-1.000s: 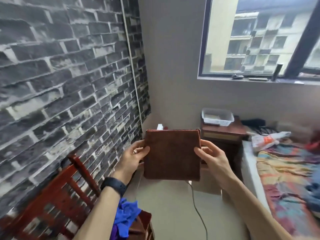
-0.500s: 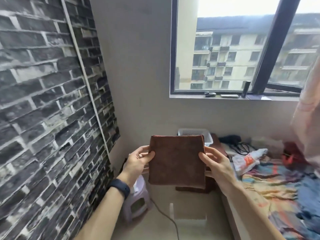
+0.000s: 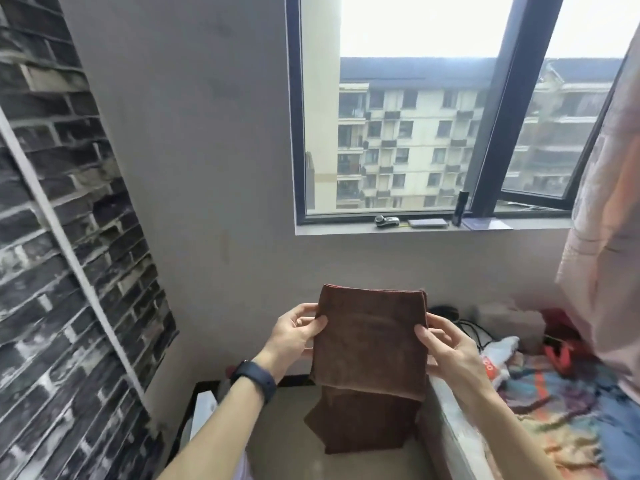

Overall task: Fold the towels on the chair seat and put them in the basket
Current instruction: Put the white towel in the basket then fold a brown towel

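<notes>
A folded brown towel [image 3: 372, 341] hangs upright in the air in front of me, below the window. My left hand [image 3: 294, 332] pinches its left edge, thumb on the near face. My right hand [image 3: 446, 348] grips its right edge the same way. The lower part of the towel [image 3: 363, 424] hangs down longer and looser than the front fold. The basket and the chair are out of view.
A bed [image 3: 561, 410] with a colourful cover runs along the right. A pink curtain [image 3: 609, 237] hangs at the far right. Small items lie on the window sill [image 3: 426, 223]. A brick-pattern wall [image 3: 52, 271] stands on the left, with floor [image 3: 346, 462] below.
The view has swung up and to the right, so the chair, stool and white basket have left the frame. Both hands keep hold of the towel; a longer lower flap now hangs below.
</notes>
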{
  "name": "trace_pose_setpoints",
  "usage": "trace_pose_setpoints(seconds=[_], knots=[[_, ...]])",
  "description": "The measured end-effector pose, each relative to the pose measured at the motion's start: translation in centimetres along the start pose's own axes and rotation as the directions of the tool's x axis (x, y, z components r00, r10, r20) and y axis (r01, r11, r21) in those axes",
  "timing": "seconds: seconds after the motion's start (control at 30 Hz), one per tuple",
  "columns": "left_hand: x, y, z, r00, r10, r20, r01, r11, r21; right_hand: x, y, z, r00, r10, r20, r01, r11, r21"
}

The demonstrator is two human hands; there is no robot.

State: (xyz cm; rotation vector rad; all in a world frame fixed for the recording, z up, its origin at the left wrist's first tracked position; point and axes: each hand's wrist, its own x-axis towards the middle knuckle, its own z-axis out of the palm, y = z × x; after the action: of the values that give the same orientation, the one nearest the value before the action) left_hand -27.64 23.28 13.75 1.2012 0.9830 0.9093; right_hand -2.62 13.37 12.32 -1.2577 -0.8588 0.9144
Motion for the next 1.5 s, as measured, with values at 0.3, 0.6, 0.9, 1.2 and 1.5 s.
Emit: trace_pose_setpoints(seconds=[0.3,0.6,0.9,1.2,1.5], knots=[[20.3,-1.9,4.2,0.996,-0.075,-0.045,0.077,0.997,0.026,20.2,3.7,-2.9,0.993,0.12,0.021,-0.121,0.993,0.018],[31.6,-10.9,5.1,0.923,-0.355,-0.15,0.362,0.932,0.026,33.9,14.2,-4.3,0.912,0.408,0.04,-0.391,0.895,-0.216],[39.4,-23.4,2.6,0.701,-0.696,-0.152,0.71,0.701,0.066,39.5,28.0,-3.0,0.643,0.762,-0.076,-0.739,0.592,-0.322],[49.6,-27.5,0.3,0.629,-0.733,-0.257,0.775,0.566,0.281,48.7,33.6,0.4,0.588,0.799,-0.13,-0.747,0.474,-0.466],[55.2,-29.2,-0.1,0.668,-0.65,-0.362,0.695,0.372,0.615,53.2,38.9,1.9,0.587,0.794,-0.16,-0.744,0.451,-0.492]])
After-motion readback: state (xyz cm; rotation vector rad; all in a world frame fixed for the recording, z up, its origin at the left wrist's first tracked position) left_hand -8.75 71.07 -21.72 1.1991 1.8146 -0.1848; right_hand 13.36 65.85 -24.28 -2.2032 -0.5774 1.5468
